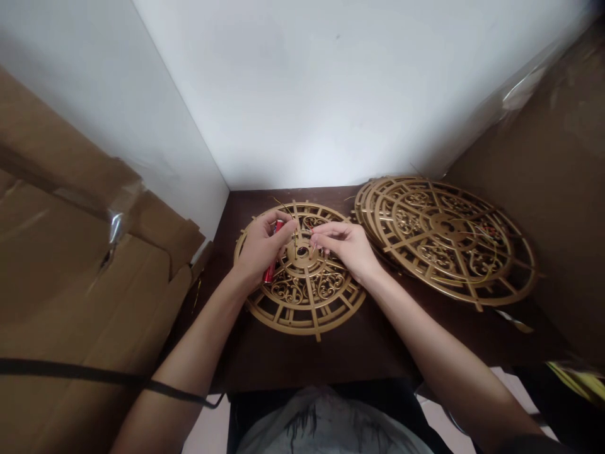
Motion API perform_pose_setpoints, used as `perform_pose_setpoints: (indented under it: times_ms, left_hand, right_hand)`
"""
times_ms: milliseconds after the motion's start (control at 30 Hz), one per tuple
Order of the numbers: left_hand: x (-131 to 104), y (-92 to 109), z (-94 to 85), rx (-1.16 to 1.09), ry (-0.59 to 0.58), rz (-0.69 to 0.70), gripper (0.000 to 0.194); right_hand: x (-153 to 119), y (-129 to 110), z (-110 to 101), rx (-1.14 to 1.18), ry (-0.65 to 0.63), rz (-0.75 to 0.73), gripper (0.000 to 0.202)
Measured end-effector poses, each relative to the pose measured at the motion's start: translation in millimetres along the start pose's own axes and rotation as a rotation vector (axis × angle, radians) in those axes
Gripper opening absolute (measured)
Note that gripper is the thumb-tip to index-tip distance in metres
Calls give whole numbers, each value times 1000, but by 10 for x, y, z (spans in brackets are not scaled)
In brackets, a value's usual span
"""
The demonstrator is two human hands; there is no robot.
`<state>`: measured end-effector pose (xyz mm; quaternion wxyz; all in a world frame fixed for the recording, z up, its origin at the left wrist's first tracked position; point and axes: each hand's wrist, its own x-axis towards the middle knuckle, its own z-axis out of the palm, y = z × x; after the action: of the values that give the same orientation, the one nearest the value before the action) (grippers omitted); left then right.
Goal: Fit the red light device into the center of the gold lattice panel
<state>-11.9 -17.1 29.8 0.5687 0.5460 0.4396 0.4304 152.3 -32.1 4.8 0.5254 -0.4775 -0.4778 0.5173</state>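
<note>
A round gold openwork disc (309, 320) with scrollwork lies flat on the dark table in front of me. Over its left half, my left hand (265, 243) is closed around a red stick-like object (269, 273), its thumb and fingertips pressed together near a thin wire (282, 203). My right hand (344, 244) is over the right half, thumb and index finger pinched near the disc's centre. A small bit of red shows at those fingertips, too small to name. The two hands are a small gap apart.
Several similar gold discs (428, 274) are stacked on the table (302, 362) at the right, with a brush-like tool (517, 323) near them. Cardboard (70, 271) stands at the left and right. A black cable (94, 373) crosses the lower left.
</note>
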Motion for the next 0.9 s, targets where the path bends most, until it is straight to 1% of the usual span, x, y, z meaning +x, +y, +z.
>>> perform_pose_setpoints:
  times_ms: [133,233,300,367,467,533,600,733,900]
  left_hand:
    - [7,1,2,5,16,8,24]
    - [5,4,6,13,12,6,24]
    - [2,7,7,15,9,8,23]
    - [-1,10,6,13,10,7,23]
    - [-2,16,3,17,11,-1,23]
    - [-2,18,2,22,8,-4,23]
    - [-2,19,2,26,8,-7,23]
    - [0,11,4,26,14,-2,24]
    - [6,-2,4,20,10,4,24]
  right_hand:
    - [4,-4,2,16,-2,-10,16]
    - [1,4,-5,-48,-14,-45,16]
    - [-10,8,-14,-159,-12,-125,14]
    - [-26,4,-24,-317,-21,-240,12]
    - [-49,-12,-37,-523,-97,-364,10]
    - [-54,-20,-46,-608,-146,-392,10]
    - [-53,-19,-57,-676,-164,-415,11]
    - [-52,2,-72,-842,-149,-468,16]
    - [-85,39,-42,-1049,-150,-495,15]
